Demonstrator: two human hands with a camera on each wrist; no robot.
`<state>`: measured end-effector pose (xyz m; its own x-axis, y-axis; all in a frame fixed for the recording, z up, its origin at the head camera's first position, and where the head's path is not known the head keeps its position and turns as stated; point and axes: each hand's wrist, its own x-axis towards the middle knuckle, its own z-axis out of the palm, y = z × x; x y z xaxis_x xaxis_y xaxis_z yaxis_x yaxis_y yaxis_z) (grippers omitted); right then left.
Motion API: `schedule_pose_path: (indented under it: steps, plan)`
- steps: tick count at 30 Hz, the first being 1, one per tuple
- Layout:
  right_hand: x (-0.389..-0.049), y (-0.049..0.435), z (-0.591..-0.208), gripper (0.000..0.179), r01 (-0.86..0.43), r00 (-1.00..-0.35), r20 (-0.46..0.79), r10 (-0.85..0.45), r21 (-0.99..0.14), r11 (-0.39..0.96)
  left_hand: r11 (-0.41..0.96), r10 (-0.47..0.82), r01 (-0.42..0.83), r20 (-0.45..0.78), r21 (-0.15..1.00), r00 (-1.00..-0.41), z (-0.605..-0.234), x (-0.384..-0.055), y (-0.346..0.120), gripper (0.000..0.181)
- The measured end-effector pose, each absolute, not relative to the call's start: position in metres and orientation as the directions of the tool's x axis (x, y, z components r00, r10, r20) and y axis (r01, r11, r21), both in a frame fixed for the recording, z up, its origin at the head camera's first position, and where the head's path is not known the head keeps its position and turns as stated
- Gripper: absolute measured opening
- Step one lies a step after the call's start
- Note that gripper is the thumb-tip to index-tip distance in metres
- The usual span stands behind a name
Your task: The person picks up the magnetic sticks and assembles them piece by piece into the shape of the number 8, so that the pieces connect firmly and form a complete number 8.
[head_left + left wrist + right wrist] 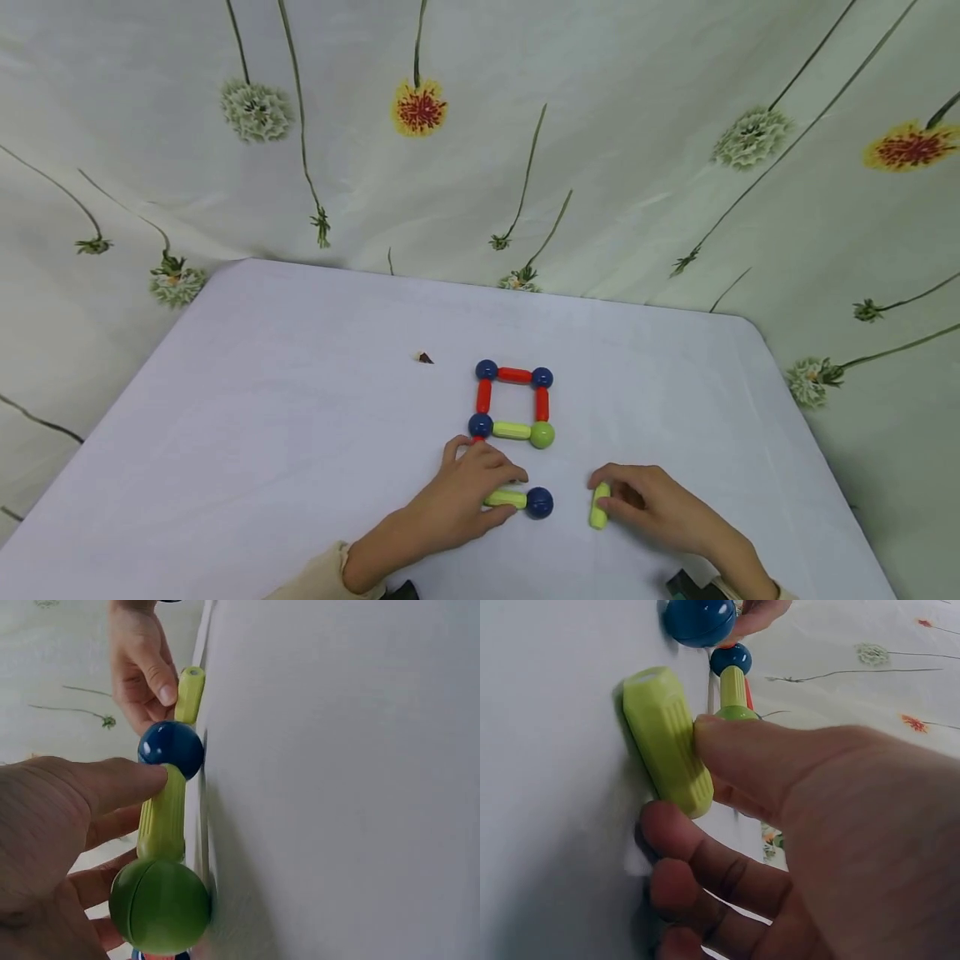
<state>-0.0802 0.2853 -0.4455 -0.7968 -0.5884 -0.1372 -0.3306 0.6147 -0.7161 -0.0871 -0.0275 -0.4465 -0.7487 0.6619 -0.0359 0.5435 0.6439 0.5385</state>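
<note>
My left hand pinches a yellow-green magnetic rod. A blue ball sits on the rod's right end, and the left wrist view shows a green ball on its other end, hidden by the hand in the head view. To the right, my right hand holds a loose yellow-green rod between thumb and fingers, low over the table. Just beyond the left hand lies a square of rods and balls: three blue balls, one green ball, red rods and one yellow-green rod.
A short red piece pokes out below the square's near-left ball, partly covered by my left fingers. A small dark scrap lies left of the square on the white table. Flower-printed cloth hangs behind.
</note>
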Motion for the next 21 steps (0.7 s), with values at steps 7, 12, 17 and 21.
schedule_pose_path:
  steps: [7, 12, 17, 21]
  plan:
    - [-0.083, 0.276, -0.445, 0.015, -0.321, -0.819, -0.145, -0.556, -0.687, 0.652, 0.699, 0.654, 0.567, -0.069, 0.436, -0.753, -0.448, -0.086, -0.014, 0.038]
    - [-0.086, 0.268, -0.447, 0.014, -0.338, -0.837, -0.103, -0.537, -0.675, 0.656, 0.696, 0.658, 0.575, -0.063, 0.43, -0.75, -0.45, -0.086, -0.009, 0.036]
    - [-0.091, 0.259, -0.449, 0.013, -0.368, -0.845, -0.038, -0.534, -0.683, 0.631, 0.684, 0.66, 0.562, -0.067, 0.464, -0.748, -0.452, -0.088, -0.009, 0.032]
    - [-0.095, 0.251, -0.45, 0.015, -0.353, -0.851, -0.04, -0.524, -0.696, 0.625, 0.672, 0.663, 0.557, -0.063, 0.488, -0.746, -0.453, -0.088, -0.011, 0.031]
